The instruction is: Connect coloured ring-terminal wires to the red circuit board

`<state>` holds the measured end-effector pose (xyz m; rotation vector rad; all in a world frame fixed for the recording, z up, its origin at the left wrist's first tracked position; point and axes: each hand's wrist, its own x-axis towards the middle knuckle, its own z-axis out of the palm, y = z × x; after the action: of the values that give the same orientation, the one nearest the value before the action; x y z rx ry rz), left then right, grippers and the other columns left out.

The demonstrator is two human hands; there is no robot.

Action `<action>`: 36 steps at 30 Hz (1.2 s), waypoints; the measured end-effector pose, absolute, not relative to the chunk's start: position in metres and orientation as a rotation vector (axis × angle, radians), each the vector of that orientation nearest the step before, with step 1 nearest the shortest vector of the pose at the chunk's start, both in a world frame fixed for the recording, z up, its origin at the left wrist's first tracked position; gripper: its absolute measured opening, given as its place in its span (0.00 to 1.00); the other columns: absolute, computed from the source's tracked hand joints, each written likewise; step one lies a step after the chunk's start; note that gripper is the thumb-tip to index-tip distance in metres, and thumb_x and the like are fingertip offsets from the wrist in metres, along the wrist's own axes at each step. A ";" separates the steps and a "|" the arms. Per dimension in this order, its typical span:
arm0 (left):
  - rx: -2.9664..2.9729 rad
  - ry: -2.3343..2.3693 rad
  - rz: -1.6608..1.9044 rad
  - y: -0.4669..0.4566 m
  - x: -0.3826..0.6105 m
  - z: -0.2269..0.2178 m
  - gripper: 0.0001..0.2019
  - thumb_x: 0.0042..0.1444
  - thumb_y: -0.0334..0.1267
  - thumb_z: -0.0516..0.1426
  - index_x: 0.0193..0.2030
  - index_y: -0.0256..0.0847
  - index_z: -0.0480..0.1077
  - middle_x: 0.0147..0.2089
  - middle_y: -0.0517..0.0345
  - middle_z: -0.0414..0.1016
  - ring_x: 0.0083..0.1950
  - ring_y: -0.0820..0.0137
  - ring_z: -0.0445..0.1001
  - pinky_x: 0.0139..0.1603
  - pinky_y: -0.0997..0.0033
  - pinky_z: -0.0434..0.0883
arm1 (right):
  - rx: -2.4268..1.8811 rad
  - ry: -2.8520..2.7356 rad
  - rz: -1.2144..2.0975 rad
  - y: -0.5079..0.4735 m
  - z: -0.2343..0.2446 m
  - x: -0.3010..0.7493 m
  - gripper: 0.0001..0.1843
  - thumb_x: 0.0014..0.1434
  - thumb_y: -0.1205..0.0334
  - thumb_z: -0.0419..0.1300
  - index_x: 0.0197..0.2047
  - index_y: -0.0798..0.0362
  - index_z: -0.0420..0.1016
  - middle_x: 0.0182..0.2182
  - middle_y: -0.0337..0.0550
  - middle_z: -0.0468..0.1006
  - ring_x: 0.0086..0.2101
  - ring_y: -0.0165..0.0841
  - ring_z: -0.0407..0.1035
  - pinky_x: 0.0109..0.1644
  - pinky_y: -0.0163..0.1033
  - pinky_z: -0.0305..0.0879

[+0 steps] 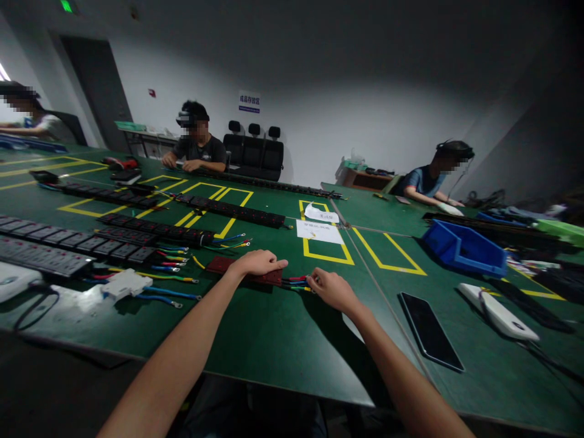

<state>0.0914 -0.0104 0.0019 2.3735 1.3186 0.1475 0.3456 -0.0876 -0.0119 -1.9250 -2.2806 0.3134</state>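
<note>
A short dark red socket strip (221, 264) lies on the green table in front of me. My left hand (260, 263) rests over its top, thumb stretched to the right and the other fingers curled over the far side, partly hidden. Coloured wires (294, 281) with metal ring ends come out of the strip's right end. At their tips, my right hand (332, 289) has its thumb and forefinger pinched together on the wire ends. A yellow wire (198, 261) sticks out at the strip's left end.
Left are several black socket strips (155, 228) and a white breaker (126, 284) with blue wires. Right are a phone (431, 331), a white power bank (498, 311) and a blue bin (463, 248). Paper labels (319, 231) lie ahead. Several co-workers (201, 143) sit around the table.
</note>
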 end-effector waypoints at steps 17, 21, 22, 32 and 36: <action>2.408 1.394 0.149 -0.013 0.094 0.002 0.33 0.63 0.68 0.44 0.28 0.42 0.73 0.32 0.49 0.78 0.34 0.60 0.75 0.37 0.65 0.65 | -1.911 -2.286 0.322 -0.088 -0.011 0.345 0.16 0.72 0.50 0.51 0.41 0.50 0.73 0.33 0.44 0.80 0.32 0.35 0.73 0.31 0.36 0.47; 2.404 1.393 0.152 -0.013 0.094 0.001 0.33 0.63 0.68 0.44 0.27 0.42 0.73 0.31 0.49 0.78 0.34 0.60 0.75 0.37 0.66 0.65 | -1.907 -2.285 0.307 -0.088 -0.012 0.345 0.16 0.72 0.49 0.51 0.41 0.50 0.74 0.33 0.44 0.80 0.33 0.35 0.73 0.31 0.36 0.48; 2.402 1.396 0.153 -0.013 0.094 0.001 0.33 0.63 0.67 0.44 0.27 0.42 0.73 0.31 0.49 0.78 0.33 0.60 0.75 0.36 0.66 0.64 | -1.907 -2.285 0.308 -0.088 -0.012 0.345 0.16 0.72 0.49 0.51 0.41 0.50 0.74 0.33 0.44 0.80 0.33 0.35 0.73 0.31 0.36 0.48; 2.403 1.409 0.164 -0.012 0.094 0.000 0.32 0.63 0.66 0.45 0.27 0.41 0.73 0.31 0.49 0.78 0.33 0.61 0.75 0.35 0.67 0.63 | -1.921 -2.293 0.299 -0.087 -0.014 0.346 0.16 0.72 0.49 0.51 0.41 0.50 0.73 0.33 0.45 0.80 0.34 0.36 0.74 0.31 0.36 0.47; 2.403 1.408 0.159 -0.012 0.094 0.000 0.32 0.63 0.66 0.45 0.27 0.41 0.73 0.31 0.49 0.78 0.33 0.61 0.75 0.35 0.66 0.64 | -1.919 -2.294 0.299 -0.087 -0.013 0.345 0.16 0.72 0.49 0.51 0.41 0.50 0.73 0.33 0.45 0.80 0.34 0.36 0.75 0.31 0.36 0.47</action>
<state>0.0942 -0.0121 0.0003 2.4029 1.4082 0.1593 0.3455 -0.0870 -0.0129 -1.9194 -2.2944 0.2992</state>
